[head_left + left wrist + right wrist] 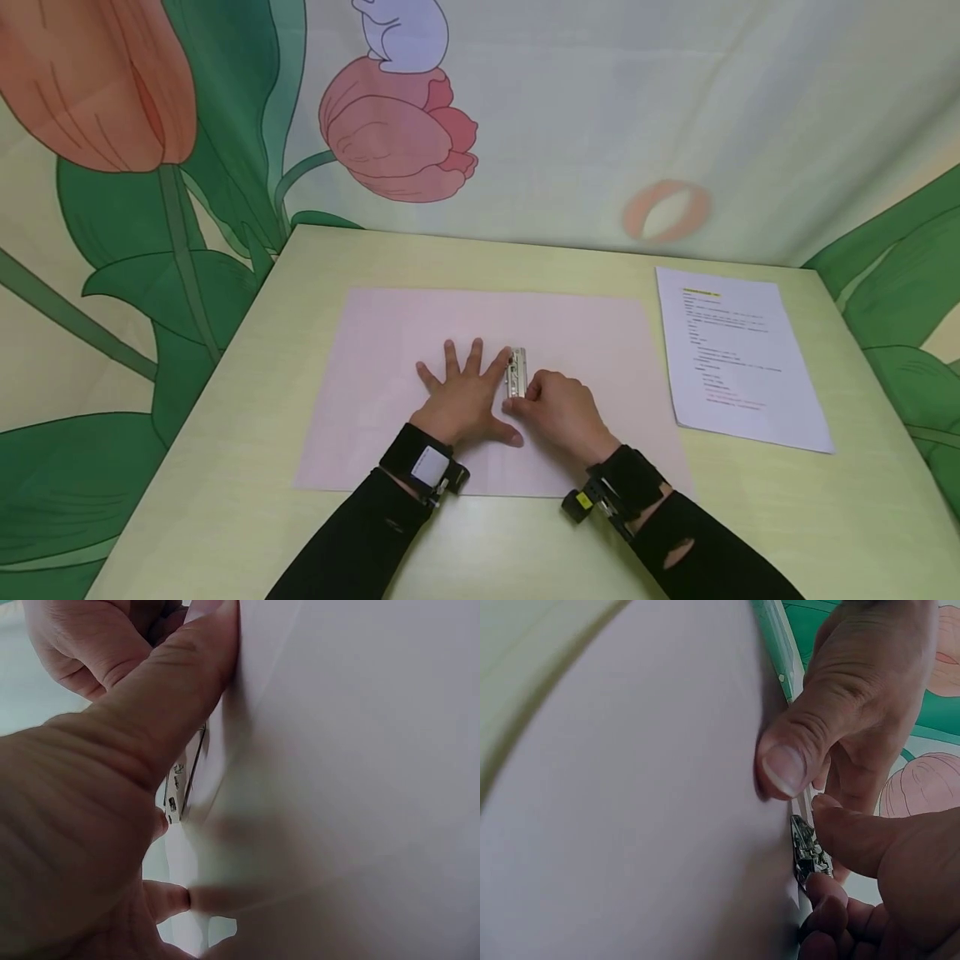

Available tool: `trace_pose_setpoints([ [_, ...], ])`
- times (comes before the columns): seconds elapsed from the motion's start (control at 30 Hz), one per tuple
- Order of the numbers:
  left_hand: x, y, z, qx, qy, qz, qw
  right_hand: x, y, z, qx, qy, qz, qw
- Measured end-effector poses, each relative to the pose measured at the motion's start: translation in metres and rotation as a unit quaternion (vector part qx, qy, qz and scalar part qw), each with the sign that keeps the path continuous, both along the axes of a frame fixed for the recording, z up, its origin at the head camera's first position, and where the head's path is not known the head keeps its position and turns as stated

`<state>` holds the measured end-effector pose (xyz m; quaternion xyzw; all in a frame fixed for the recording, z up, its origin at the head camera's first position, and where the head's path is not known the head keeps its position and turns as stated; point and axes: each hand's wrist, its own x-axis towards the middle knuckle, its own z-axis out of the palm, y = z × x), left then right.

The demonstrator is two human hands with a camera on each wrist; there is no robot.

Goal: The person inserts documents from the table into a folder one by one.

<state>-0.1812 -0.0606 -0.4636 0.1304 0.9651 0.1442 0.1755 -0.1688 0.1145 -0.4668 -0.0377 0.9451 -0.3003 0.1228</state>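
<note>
A small, narrow rectangular circuit board (517, 372) with a silvery, whitish face lies lengthwise away from me on a pale pink sheet (390, 333). My left hand (467, 400) is flat with its fingers spread, the index fingertip against the board's far left side. Its thumb points toward my right hand (566, 412), whose fingers are curled. Thumb and forefinger of that hand pinch the board's near end. In the right wrist view, dark electronic parts on the circuit board (807, 851) show between those fingertips. The left wrist view shows the circuit board (175, 791) edge-on, partly behind the left thumb (169, 697).
The sheet lies on a light yellow wooden table (247, 400). Printed paper pages (742, 358) rest to the right of the sheet. Behind the table hangs a curtain (555, 125) with flower pictures. Both wrists carry black straps with small cameras.
</note>
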Motion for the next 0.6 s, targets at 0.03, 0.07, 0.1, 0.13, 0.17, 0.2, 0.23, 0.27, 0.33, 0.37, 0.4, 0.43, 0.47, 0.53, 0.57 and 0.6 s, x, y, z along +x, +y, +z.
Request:
trace_pose_setpoints([
  [0.03, 0.001, 0.0, 0.0, 0.001, 0.001, 0.0, 1.0, 0.0, 0.0, 0.0, -0.001, 0.0, 0.0, 1.0],
  [0.07, 0.001, 0.0, 0.001, 0.0, 0.001, 0.0, 1.0, 0.0, 0.0, 0.0, -0.001, 0.0, 0.001, 1.0],
  [0.1, 0.002, 0.0, 0.001, 0.0, 0.0, 0.0, 1.0, 0.0, 0.0, 0.001, -0.002, -0.001, 0.001, 1.0],
  [0.13, 0.002, 0.0, 0.001, 0.0, 0.001, 0.0, 1.0, 0.001, -0.001, 0.001, -0.001, -0.003, 0.002, 1.0],
  [0.17, 0.002, 0.0, 0.002, 0.0, 0.001, -0.001, 1.0, 0.001, -0.001, 0.002, -0.001, -0.004, 0.003, 1.0],
  [0.2, 0.002, 0.0, 0.002, 0.001, 0.001, -0.001, 1.0, 0.001, -0.001, 0.003, -0.001, -0.006, 0.004, 1.0],
  [0.23, 0.002, 0.0, 0.002, 0.001, 0.001, -0.001, 1.0, 0.0, -0.001, 0.004, -0.001, -0.009, 0.004, 1.0],
  [0.27, 0.002, 0.0, 0.003, 0.001, 0.001, -0.001, 1.0, 0.0, -0.001, 0.005, -0.005, -0.012, 0.005, 1.0],
  [0.33, 0.002, 0.0, 0.003, 0.0, 0.003, -0.002, 1.0, -0.002, 0.0, 0.007, -0.017, -0.019, 0.005, 1.0],
  [0.37, 0.002, 0.0, 0.003, -0.001, 0.004, -0.001, 1.0, -0.003, 0.001, 0.008, -0.024, -0.022, 0.004, 0.999],
  [0.4, 0.002, 0.0, 0.003, -0.003, 0.004, -0.001, 1.0, -0.004, 0.002, 0.008, -0.031, -0.027, 0.003, 0.999],
  [0.43, 0.002, 0.0, 0.003, -0.005, 0.004, -0.001, 1.0, -0.005, 0.004, 0.01, -0.039, -0.032, -0.001, 0.999],
  [0.47, 0.003, 0.0, 0.003, -0.006, 0.004, -0.001, 1.0, -0.007, 0.005, 0.011, -0.048, -0.035, -0.005, 0.998],
  [0.53, 0.003, 0.0, 0.003, -0.007, 0.004, -0.002, 1.0, -0.01, 0.008, 0.013, -0.055, -0.038, -0.013, 0.998],
  [0.57, 0.003, -0.001, 0.003, -0.007, 0.003, -0.001, 1.0, -0.011, 0.008, 0.015, -0.058, -0.038, -0.015, 0.997],
  [0.6, 0.003, -0.001, 0.002, -0.006, 0.003, -0.001, 1.0, -0.012, 0.009, 0.017, -0.062, -0.035, -0.017, 0.997],
])
